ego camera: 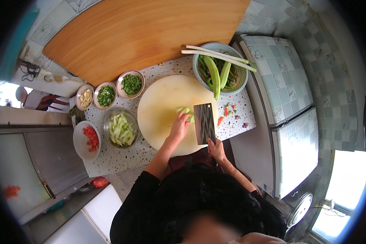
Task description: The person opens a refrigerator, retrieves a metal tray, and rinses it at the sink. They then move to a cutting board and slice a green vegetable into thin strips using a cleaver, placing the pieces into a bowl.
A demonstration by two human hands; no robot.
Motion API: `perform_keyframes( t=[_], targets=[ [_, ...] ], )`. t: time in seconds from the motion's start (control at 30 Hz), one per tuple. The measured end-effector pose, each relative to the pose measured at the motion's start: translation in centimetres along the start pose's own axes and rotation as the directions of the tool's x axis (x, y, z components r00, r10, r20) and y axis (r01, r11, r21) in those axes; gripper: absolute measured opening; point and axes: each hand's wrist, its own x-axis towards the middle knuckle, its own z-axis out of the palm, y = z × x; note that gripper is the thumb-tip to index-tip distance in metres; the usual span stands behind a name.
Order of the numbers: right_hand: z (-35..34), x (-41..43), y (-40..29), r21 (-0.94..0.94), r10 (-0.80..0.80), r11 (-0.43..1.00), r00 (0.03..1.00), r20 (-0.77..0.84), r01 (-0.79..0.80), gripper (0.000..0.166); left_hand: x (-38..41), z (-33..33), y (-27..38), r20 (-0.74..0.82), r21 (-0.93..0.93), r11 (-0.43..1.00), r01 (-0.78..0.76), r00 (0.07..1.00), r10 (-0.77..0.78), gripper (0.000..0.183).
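On the round cutting board [158,100], my left hand [180,126] has its fingers bent around pale green gourd pieces [191,118]. The fingers partly hide these pieces. My right hand [216,149] grips the handle of a broad cleaver [205,123] at the board's right side. Its dark, patterned blade lies nearly flat to my view, just right of the pieces and apart from my left fingers. A steel bowl [122,145] holding cut green gourd wedges [121,129] stands left of the board.
Behind right, a blue-rimmed basket [247,77] holds long green gourds [213,74], peppers and white scallion stalks [219,55]. Red and green scraps [225,111] lie on the speckled counter [109,158]. Bowls of garlic [86,97], chopped greens [131,84] and red pieces [91,138] stand left. A refrigerator [259,149] borders the right.
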Motion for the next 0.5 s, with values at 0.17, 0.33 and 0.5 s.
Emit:
perform_keyframes(
  t=[0.17,0.33,0.5],
  targets=[
    [0.8,-0.8,1.2,0.087,0.018,0.996,1.0,0.004,-0.018,0.031,-0.1,0.5,-1.5,-0.007,-0.072,0.996,0.059,0.998,-0.06,0.04],
    [1.5,-0.8,1.1,0.169,0.062,0.983,0.997,0.038,-0.067,0.031,-0.1,0.5,-1.1,0.012,-0.142,0.98,0.142,0.99,-0.142,0.035],
    [2.5,-1.0,1.0,0.204,0.071,0.976,0.997,0.028,-0.075,0.032,-0.3,0.8,-1.1,-0.055,-0.167,0.98,0.112,0.991,-0.123,0.031]
  ],
)
